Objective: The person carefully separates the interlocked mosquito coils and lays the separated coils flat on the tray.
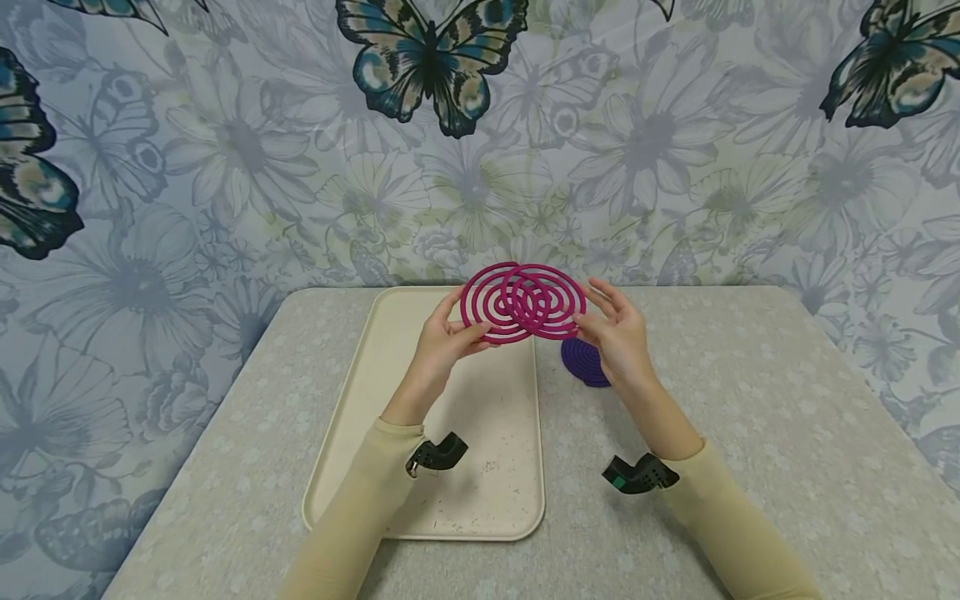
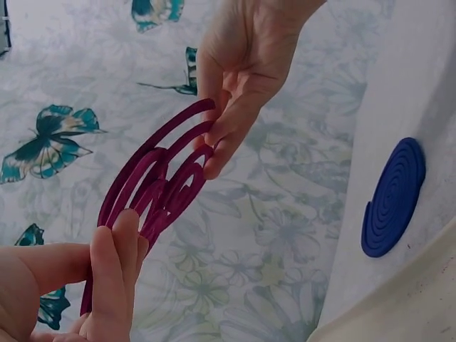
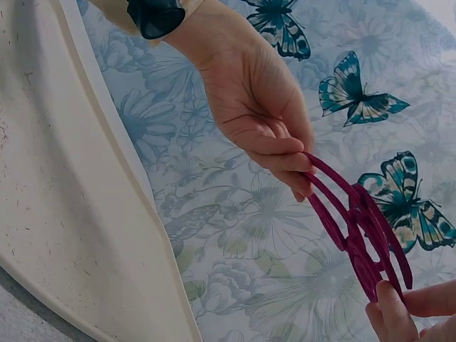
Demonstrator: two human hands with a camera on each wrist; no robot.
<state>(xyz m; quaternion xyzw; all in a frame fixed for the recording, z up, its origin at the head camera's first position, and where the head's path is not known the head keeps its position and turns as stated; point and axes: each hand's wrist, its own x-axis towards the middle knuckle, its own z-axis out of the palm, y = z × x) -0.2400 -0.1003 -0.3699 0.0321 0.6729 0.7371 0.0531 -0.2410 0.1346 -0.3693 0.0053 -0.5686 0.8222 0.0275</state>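
A magenta piece made of two overlapping flat spirals point(image 1: 522, 277) is held up above the far part of the tray, with gaps between its coils. My left hand point(image 1: 441, 337) pinches its left rim, thumb in front and fingers behind. At the opposite rim my right hand point(image 1: 621, 337) pinches it between thumb and fingers, other fingers raised. In the left wrist view the piece appears nearly edge-on between the left fingers point(image 2: 107, 267) and the right hand point(image 2: 249, 78). A tightly wound purple-blue spiral disc point(image 1: 583, 363) lies on the table below my right hand.
A cream tray point(image 1: 480, 467), strewn with small dark specks, lies under my left forearm. The patterned grey tabletop point(image 1: 750, 375) extends to the right. Behind it stands a butterfly-and-flower backdrop point(image 1: 480, 192). Black bands point(image 1: 641, 475) are around both wrists.
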